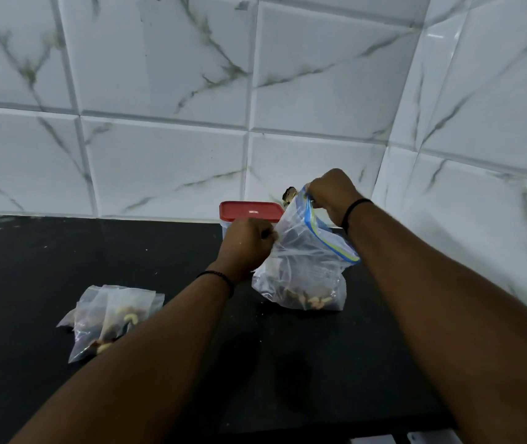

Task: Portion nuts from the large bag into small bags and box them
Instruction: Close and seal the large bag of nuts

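Both hands held the large zip-top bag (303, 261) upright on the black countertop (63, 267). Right hand (327, 193) pinched the top corner of its blue zip strip (323, 233), fingers curled over the rim. Left hand (247, 240) gripped the bag's left edge lower down, fingers bunched into the plastic. Mixed nuts (310, 299), cashews among them, lay in the bag's bottom, which rested on the counter between the forearms. Behind the left hand stood a clear box with a red lid (251, 210) on it, against the marble-tiled wall (159, 123). Near the left forearm lay a pile of small filled bags (108, 315), possibly three, partly hidden by the arm. Each wrist wore a dark band (220, 277).
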